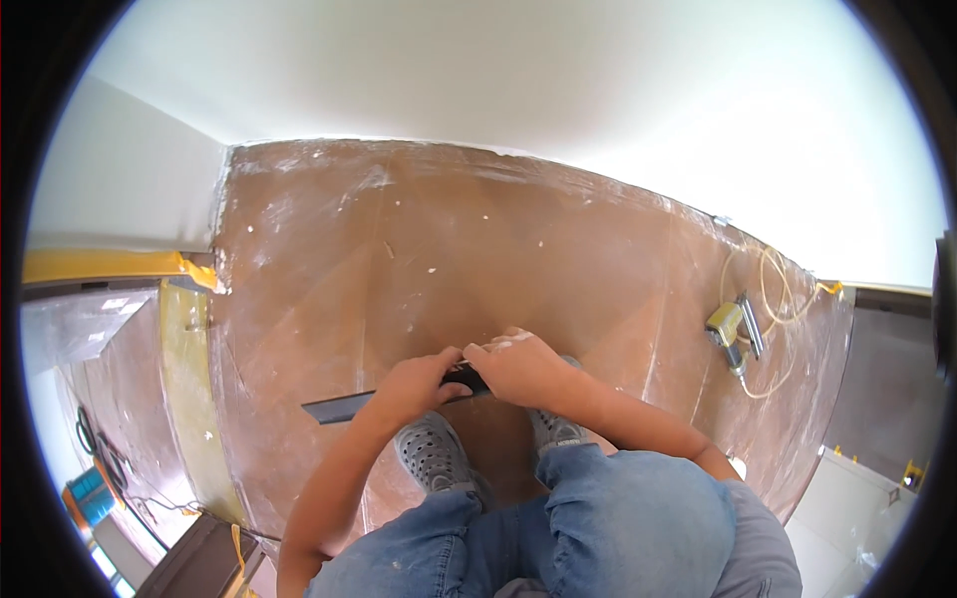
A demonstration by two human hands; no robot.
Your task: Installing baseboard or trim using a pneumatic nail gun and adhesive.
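Crouching over the brown floor, I hold a long, dark, flat strip [339, 408] low above my shoes. My left hand [417, 387] is closed around its middle, thumb underneath. Its left end sticks out past my left wrist. My right hand [520, 369] is closed at the strip's right end, with the fingertips meeting those of the left. White smears mark the back of the right hand. The strip's right end is partly hidden by my fingers. My grey perforated shoes [435, 453] are just below the hands.
A yellow-green nail gun [736, 325] lies on the floor to the right, with a pale coiled air hose [788, 317]. White walls [478, 80] rise ahead. Yellow tape [110, 265] edges the left opening. A blue-and-orange container [88, 495] and dark cables stand farther left.
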